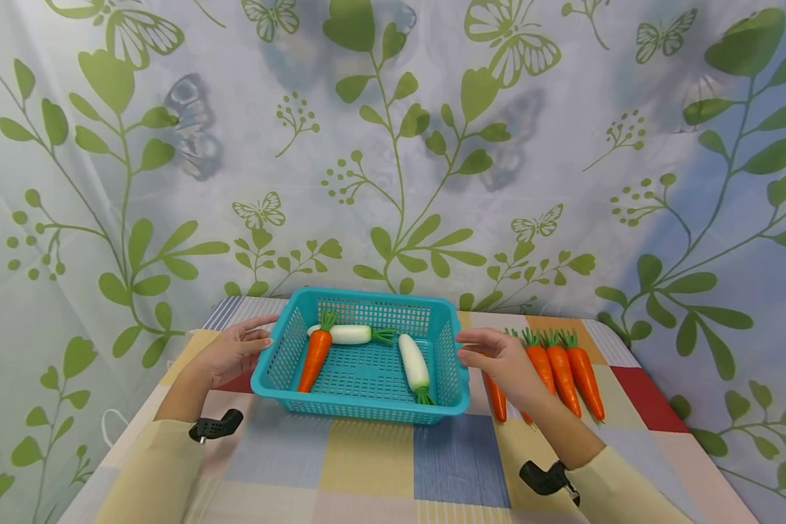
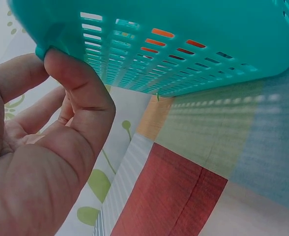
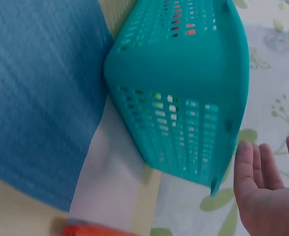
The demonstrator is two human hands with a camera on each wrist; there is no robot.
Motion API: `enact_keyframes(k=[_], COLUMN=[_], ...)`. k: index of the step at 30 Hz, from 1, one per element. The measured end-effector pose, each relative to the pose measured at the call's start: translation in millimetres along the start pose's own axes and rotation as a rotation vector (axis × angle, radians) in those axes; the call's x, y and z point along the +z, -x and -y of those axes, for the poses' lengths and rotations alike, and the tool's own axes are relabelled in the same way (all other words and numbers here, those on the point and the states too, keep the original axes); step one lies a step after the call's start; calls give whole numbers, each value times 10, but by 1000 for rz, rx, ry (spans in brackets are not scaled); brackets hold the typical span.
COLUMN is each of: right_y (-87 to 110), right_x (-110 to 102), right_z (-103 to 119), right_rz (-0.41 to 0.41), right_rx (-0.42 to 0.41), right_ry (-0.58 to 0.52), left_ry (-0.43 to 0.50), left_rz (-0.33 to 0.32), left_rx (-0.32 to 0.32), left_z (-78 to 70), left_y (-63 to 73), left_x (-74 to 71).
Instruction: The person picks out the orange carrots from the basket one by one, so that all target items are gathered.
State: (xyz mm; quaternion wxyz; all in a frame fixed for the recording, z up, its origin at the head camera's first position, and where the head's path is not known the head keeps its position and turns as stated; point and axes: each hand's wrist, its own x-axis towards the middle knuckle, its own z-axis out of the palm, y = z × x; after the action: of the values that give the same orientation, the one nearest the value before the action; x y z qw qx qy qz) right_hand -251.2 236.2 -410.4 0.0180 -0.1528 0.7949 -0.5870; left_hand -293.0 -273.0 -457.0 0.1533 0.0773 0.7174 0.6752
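A turquoise plastic basket (image 1: 360,407) with perforated walls stands on the table, holding a carrot (image 1: 316,360) and two white radishes, one at the back (image 1: 350,334) and one on the right (image 1: 414,360). At its left end, my left hand (image 1: 232,349) pinches the rim between thumb (image 2: 75,73) and index finger, as the left wrist view shows. My right hand (image 1: 504,360) is beside the basket's right end, its fingers (image 3: 244,162) fairly straight and close to the rim, nothing held. Part of the carrots on the right is hidden behind that hand.
Several loose carrots (image 1: 563,371) lie in a row on the right of the table, partly behind the right forearm. A checked patchwork cloth (image 1: 367,458) covers the table. Behind it hangs a leaf-and-butterfly curtain (image 1: 393,167). A white cable (image 1: 108,426) loops at the left edge.
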Motion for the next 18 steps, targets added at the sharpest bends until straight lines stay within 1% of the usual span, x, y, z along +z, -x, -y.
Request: enact_keyframes(k=[3, 7, 10, 13, 18], right_y=[-39, -87, -116, -144, -200], right_x=[72, 165, 237, 315, 440], right_z=[33, 79, 105, 127, 158], right_rz=[10, 46, 88, 116, 135], right_rx=[14, 31, 53, 93, 150], right_ry=[3, -11, -66, -116, -175], left_ry=[14, 22, 20, 20, 14], left_rz=[-1, -5, -5, -5, -9], left_rx=[2, 3, 2, 2, -1], left_z=[3, -1, -8, -14, -11], left_y=[-1, 2, 5, 8, 11], left_x=[-6, -7, 0, 8, 8])
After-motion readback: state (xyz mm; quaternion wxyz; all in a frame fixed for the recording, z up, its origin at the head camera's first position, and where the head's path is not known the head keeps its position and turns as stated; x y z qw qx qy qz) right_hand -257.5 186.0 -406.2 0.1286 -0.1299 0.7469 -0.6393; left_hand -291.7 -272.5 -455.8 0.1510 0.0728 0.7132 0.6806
